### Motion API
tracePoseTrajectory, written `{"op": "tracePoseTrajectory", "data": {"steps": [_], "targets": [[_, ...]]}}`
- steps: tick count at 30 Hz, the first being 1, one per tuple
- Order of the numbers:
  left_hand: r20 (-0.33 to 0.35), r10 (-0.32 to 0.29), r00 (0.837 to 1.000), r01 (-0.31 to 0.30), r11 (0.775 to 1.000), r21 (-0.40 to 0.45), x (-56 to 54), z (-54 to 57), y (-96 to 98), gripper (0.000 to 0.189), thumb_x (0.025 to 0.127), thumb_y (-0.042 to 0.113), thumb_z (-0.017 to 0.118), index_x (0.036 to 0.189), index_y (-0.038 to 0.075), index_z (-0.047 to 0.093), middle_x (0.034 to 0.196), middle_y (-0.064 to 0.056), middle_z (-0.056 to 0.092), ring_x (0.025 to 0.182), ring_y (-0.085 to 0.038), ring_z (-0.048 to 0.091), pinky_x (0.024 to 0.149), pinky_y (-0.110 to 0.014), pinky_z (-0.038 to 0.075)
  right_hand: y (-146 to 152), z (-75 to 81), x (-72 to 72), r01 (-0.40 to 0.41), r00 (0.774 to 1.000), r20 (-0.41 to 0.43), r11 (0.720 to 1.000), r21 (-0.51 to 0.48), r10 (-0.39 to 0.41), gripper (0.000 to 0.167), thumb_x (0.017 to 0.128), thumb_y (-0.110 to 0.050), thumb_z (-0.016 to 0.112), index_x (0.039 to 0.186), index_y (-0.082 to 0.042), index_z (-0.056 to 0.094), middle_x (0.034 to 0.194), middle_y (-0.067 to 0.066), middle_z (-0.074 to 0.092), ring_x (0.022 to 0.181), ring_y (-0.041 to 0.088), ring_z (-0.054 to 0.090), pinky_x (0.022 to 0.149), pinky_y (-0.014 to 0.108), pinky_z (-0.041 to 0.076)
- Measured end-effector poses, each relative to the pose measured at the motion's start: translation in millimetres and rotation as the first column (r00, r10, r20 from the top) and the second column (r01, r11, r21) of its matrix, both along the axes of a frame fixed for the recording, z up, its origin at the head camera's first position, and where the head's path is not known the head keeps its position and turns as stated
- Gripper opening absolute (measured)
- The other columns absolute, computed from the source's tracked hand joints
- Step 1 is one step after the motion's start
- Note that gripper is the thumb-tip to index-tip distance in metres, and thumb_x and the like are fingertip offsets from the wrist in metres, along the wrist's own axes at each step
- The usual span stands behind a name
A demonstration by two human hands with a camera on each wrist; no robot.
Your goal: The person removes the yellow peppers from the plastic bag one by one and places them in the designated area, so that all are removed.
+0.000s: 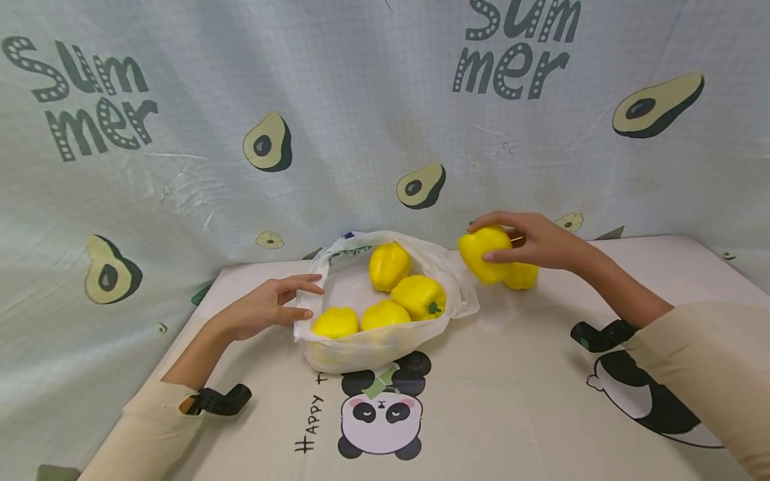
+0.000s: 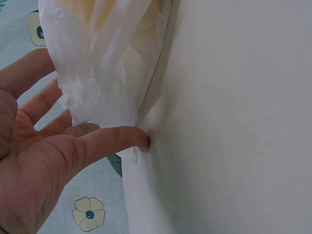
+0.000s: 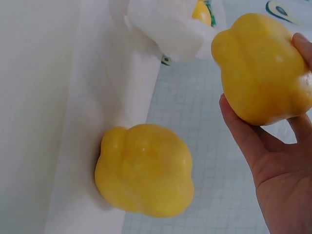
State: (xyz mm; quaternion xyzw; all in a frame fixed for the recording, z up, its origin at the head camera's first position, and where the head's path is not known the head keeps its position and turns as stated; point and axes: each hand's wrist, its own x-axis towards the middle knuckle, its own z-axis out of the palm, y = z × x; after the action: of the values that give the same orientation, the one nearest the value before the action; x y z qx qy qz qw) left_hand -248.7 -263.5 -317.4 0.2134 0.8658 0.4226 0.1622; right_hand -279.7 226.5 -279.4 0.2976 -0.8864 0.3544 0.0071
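Note:
In the head view, my right hand grips a yellow bell pepper, thumb on the near side and fingers over the top. The right wrist view shows this same bell pepper held above the tabletop. Behind and below it, a second yellow bell pepper sits on the table. A white plastic bag lies with its mouth spread, and several yellow bell peppers are inside. My left hand is at the bag's left rim with fingers extended, thumb beside the plastic.
The pale table carries a printed panda in front of the bag. A curtain with avocado prints hangs directly behind the table's back edge. Black wrist cameras stick out from both sleeves.

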Motion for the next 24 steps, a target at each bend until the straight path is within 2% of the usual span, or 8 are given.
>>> {"op": "tracePoseTrajectory", "data": {"steps": [4, 11, 15, 18, 24], "targets": [[0.005, -0.002, 1.0, 0.002, 1.0, 0.003, 1.0, 0.2, 0.8, 0.05, 0.093, 0.017, 0.074, 0.137, 0.0, 0.059, 0.164, -0.014, 0.033, 0.152, -0.049, 0.012, 0.116, -0.062, 0.031, 6, 0.8, 3.2, 0.023, 1.0, 0.008, 1.0, 0.002, -0.023, 0.043, 0.092, -0.027, 0.076, 0.133, -0.027, 0.063, 0.137, 0.004, 0.061, 0.117, 0.039, 0.063, 0.1, 0.059, 0.051], [-0.001, -0.007, 1.0, 0.007, 1.0, -0.002, -1.0, -1.6, -0.2, 0.05, 0.093, 0.018, 0.074, 0.137, 0.0, 0.06, 0.163, -0.014, 0.033, 0.152, -0.049, 0.012, 0.115, -0.062, 0.033, 15, 2.0, 7.1, 0.046, 0.999, 0.001, 0.999, -0.006, -0.046, 0.043, 0.093, -0.024, 0.076, 0.134, -0.025, 0.063, 0.138, 0.005, 0.06, 0.114, 0.039, 0.064, 0.099, 0.059, 0.052], [0.003, -0.002, 1.0, 0.002, 1.0, -0.005, -3.2, -3.4, -0.4, 0.05, 0.092, 0.02, 0.075, 0.137, 0.002, 0.06, 0.164, -0.013, 0.033, 0.152, -0.048, 0.014, 0.108, -0.059, 0.044, 20, 1.8, 8.4, 0.049, 0.999, -0.004, 0.999, -0.014, -0.049, 0.043, 0.093, -0.022, 0.076, 0.134, -0.024, 0.063, 0.139, 0.007, 0.06, 0.114, 0.041, 0.065, 0.098, 0.058, 0.053], [0.007, 0.001, 1.0, -0.001, 1.0, -0.007, -4.2, -4.3, -0.5, 0.051, 0.092, 0.02, 0.075, 0.138, 0.003, 0.06, 0.164, -0.012, 0.033, 0.152, -0.048, 0.015, 0.104, -0.057, 0.048, 25, 1.1, 8.8, 0.051, 0.999, -0.007, 0.999, -0.012, -0.051, 0.043, 0.092, -0.02, 0.076, 0.133, -0.023, 0.063, 0.139, 0.008, 0.06, 0.114, 0.043, 0.064, 0.097, 0.059, 0.053], [0.015, 0.003, 1.0, -0.003, 1.0, 0.0, -4.1, -4.3, -1.0, 0.051, 0.092, 0.02, 0.075, 0.138, 0.002, 0.06, 0.164, -0.012, 0.033, 0.152, -0.048, 0.014, 0.103, -0.056, 0.05, 34, 0.4, 10.1, 0.083, 0.996, -0.01, 0.996, 0.007, -0.083, 0.045, 0.092, -0.02, 0.076, 0.135, -0.022, 0.061, 0.14, 0.011, 0.059, 0.118, 0.05, 0.061, 0.097, 0.062, 0.052]]}}
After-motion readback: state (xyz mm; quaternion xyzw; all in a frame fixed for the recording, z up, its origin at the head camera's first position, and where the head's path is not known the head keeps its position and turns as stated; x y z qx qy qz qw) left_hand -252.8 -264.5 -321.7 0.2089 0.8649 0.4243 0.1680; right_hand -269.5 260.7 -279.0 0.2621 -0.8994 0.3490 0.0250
